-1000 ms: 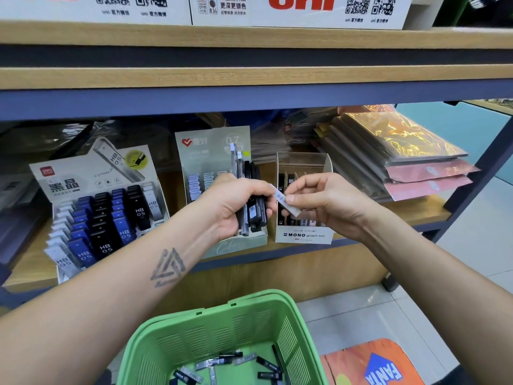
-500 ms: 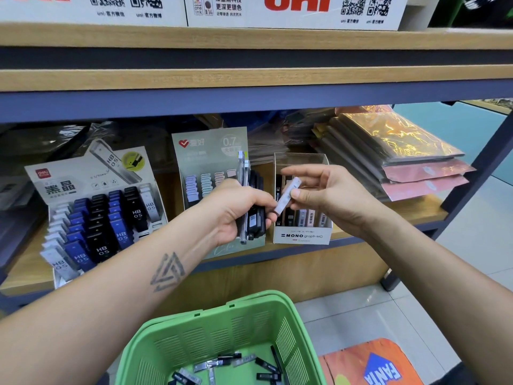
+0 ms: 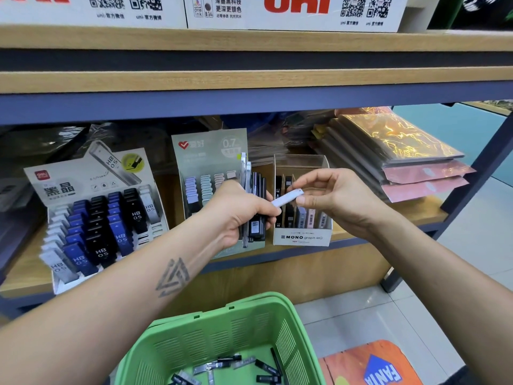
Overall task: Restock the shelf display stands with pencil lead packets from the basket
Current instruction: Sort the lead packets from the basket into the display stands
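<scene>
The scene is bright and evenly lit, seemingly from above and in front. The upper shelf (image 3: 249, 79) throws a dim shadow over the back of the lower bay, where wrapped goods (image 3: 55, 140) sink into murk. Glare streaks the glossy folders (image 3: 397, 137) and the floor tiles (image 3: 485, 218). Wide-angle distortion bows the shelf edges and stretches the forearms at the frame's lower corners. Focus is mostly sharp; print on the display stands (image 3: 102, 218) reads clearly, though the basket (image 3: 222, 332) is slightly soft.
</scene>
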`<state>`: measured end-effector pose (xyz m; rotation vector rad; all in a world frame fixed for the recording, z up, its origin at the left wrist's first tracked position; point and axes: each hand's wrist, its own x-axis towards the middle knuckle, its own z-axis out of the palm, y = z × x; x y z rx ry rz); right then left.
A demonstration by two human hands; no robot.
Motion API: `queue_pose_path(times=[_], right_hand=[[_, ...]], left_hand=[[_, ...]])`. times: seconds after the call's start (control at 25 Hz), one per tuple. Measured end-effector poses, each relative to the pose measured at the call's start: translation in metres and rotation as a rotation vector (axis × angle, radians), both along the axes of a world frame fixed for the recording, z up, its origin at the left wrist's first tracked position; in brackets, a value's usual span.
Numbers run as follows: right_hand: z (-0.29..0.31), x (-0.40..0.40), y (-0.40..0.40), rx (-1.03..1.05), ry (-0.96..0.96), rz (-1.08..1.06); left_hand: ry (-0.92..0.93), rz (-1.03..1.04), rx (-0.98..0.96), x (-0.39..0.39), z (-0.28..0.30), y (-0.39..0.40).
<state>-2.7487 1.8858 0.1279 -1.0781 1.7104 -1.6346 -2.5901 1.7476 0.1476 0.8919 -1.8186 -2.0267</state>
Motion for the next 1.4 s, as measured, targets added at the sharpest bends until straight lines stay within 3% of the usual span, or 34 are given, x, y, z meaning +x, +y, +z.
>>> queue_pose_path(times=[0.16,0.36,0.48,0.68,0.92,1.4], right_hand=[[0.004,-0.011,0.001,-0.045,-0.041,-0.052],[0.013,-0.029,-0.005,0.112,0.32,-0.325],[0.018,-0.035,-0.008,0.178,0.465,-0.38],[0.015,-0.051,-0.001,0.247,0.528,-0.489],[0.017,-0.051,0.01,0.269,0.449,-0.405],[-0.016,-0.022,0.024,0.53,0.809,-0.417]], left_hand=[[0.02,-0.014,0.113,-0.004,0.002,0.0],[0.028,-0.041,0.212,-0.004,0.005,-0.009],[0.044,-0.033,0.209,-0.006,0.008,-0.011],[0.046,-0.053,0.199,-0.011,0.007,-0.009],[0.044,-0.068,0.198,-0.012,0.004,-0.006],[0.034,-0.097,0.151,-0.007,0.0,0.007]])
